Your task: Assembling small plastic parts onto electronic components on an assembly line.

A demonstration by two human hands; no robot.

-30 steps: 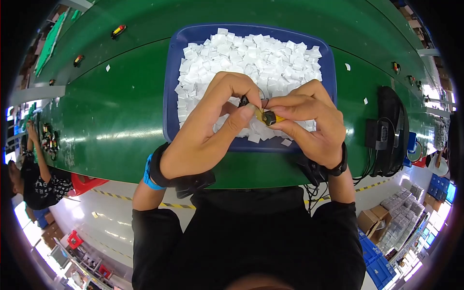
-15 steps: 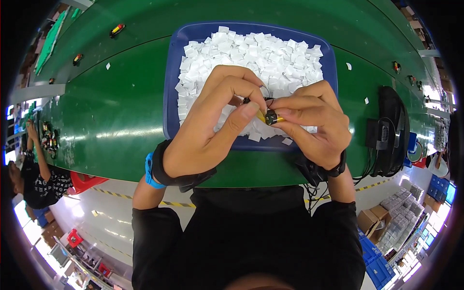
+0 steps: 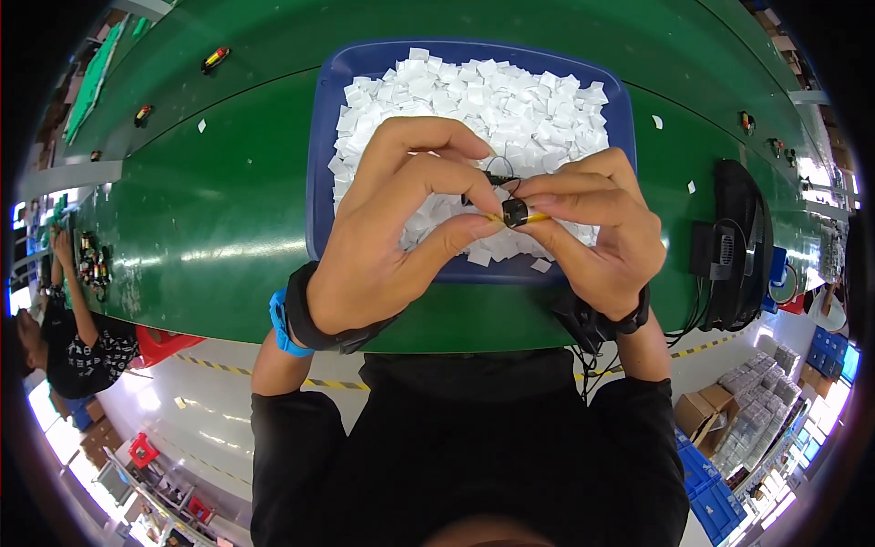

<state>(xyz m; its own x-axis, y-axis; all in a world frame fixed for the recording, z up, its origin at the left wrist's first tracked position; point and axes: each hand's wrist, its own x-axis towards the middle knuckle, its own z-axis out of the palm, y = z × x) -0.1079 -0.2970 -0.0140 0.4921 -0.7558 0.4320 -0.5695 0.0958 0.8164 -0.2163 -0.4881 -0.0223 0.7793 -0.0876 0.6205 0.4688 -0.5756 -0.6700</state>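
Observation:
Over a blue tray [image 3: 323,201] filled with small white paper squares [image 3: 474,100], both my hands hold one small part [image 3: 516,213]. It has a black round section, a yellow body and a thin dark wire loop. My left hand [image 3: 369,237] pinches its left side between thumb and forefinger, the other fingers bent above. From the other side, my right hand [image 3: 611,228] grips the yellow end with thumb and fingers. The fingers cover much of the part, so its exact kind cannot be told.
The tray stands on a green table [image 3: 228,219]. Small red, yellow and black parts lie on it, one [image 3: 215,60] at far left. At right are a black bag [image 3: 736,246] and cables. A person [image 3: 77,337] works at the far left beside a pile of parts [image 3: 94,264].
The part has turned a little in my fingers and its black section sits slightly higher. My left fingers have spread a bit, showing more of the wire loop.

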